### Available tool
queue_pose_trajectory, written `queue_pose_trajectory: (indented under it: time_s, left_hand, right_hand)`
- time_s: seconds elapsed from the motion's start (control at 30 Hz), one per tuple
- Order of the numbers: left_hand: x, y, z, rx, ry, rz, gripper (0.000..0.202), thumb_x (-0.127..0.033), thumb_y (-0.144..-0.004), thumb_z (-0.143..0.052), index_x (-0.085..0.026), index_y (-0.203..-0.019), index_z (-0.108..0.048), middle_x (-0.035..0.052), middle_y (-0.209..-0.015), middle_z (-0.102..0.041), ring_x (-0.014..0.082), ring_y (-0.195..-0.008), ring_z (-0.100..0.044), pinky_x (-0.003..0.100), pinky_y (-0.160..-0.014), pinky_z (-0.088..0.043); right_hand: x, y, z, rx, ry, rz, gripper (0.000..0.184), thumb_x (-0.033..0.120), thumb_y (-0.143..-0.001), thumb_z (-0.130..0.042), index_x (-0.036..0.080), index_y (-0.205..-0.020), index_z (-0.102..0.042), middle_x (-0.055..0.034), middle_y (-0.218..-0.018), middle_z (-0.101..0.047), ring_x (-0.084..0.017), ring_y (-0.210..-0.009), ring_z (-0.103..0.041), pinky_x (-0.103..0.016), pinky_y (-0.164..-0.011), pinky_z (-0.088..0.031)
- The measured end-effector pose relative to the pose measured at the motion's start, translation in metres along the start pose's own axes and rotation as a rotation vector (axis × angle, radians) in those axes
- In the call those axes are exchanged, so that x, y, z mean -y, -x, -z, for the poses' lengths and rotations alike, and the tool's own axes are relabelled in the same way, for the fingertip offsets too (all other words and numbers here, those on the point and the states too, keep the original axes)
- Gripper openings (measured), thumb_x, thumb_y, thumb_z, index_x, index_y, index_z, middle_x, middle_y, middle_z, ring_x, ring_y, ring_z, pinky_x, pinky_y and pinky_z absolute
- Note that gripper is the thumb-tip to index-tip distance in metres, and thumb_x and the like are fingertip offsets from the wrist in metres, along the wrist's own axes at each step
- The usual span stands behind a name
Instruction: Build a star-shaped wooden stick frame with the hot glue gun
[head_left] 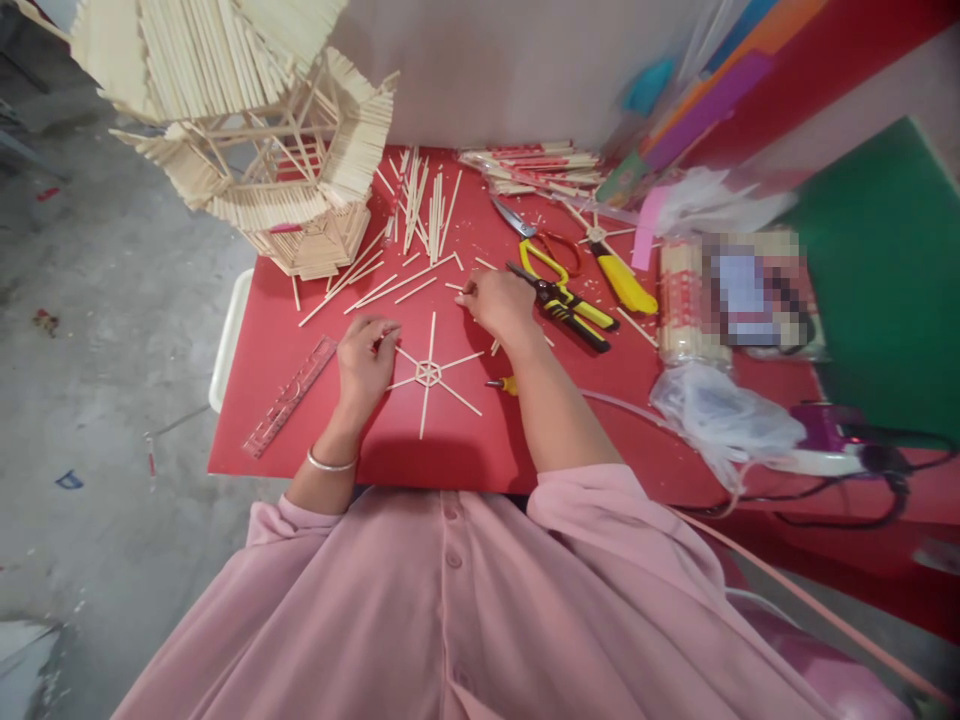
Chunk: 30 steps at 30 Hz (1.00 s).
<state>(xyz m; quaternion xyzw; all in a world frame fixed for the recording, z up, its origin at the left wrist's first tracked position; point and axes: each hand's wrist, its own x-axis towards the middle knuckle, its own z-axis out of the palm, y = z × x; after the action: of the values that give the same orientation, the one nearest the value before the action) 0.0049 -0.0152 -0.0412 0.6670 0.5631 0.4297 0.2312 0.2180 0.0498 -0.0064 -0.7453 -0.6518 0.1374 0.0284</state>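
Note:
A six-spoked star of thin wooden sticks [428, 374] lies flat on the red table, with a small hexagon at its centre. My left hand [363, 362] is just left of it, beside one spoke's end, fingertips pressed together; whatever they may hold is too small to make out. Beyond the star, to its upper right, my right hand [501, 300] pinches what looks like a short wooden stick [453, 287], its end showing left of the fingertips. Several loose sticks [416, 289] lie just past both hands. A clear ruler [291, 397] rests left of my left hand.
A tall stick-built pavilion model [300, 205] stands at the back left. Yellow-handled scissors [541, 262], black-and-yellow cutters [574, 312] and a yellow utility knife [628, 284] lie right of my right hand. A yellow glue gun [508, 385] trails its cord under my right forearm. Stick bundles [681, 300] lie farther right.

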Motion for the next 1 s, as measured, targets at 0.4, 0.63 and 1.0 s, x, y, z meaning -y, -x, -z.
queue_pose_trajectory:
  time_s: [0.4, 0.63, 1.0]
  left_hand:
    - [-0.010, 0.002, -0.004, 0.044, 0.412, 0.342, 0.014, -0.025, -0.080, -0.069, -0.017, -0.088, -0.078, 0.0019, -0.069, -0.072, 0.0088, -0.049, -0.054, 0.023, -0.051, -0.046]
    - [-0.022, 0.003, -0.005, 0.087, 0.774, 0.506, 0.029, -0.032, -0.065, -0.085, -0.016, -0.090, -0.081, 0.0022, -0.067, -0.073, 0.0060, -0.046, -0.051, 0.019, -0.045, -0.041]
    - [-0.021, 0.002, -0.007, 0.034, 0.838, 0.520, 0.026, -0.032, -0.063, -0.087, -0.017, -0.074, -0.070, -0.0054, -0.050, -0.057, 0.0043, -0.041, -0.046, 0.015, -0.041, -0.035]
  right_hand:
    - [0.009, 0.041, 0.011, 0.060, -0.342, 0.203, 0.017, 0.031, -0.096, -0.052, 0.021, -0.092, -0.065, -0.0072, -0.099, -0.074, -0.020, -0.089, -0.065, -0.032, -0.078, -0.045]
    - [0.019, 0.071, -0.008, 0.134, -0.811, 0.241, 0.020, 0.040, -0.091, -0.054, 0.022, -0.082, -0.057, 0.0005, -0.080, -0.065, -0.015, -0.074, -0.055, -0.029, -0.072, -0.041]
    - [0.033, 0.082, -0.007, 0.278, -0.916, 0.197, 0.015, 0.030, -0.092, -0.052, 0.021, -0.089, -0.063, 0.0009, -0.079, -0.068, -0.014, -0.068, -0.062, -0.027, -0.065, -0.047]
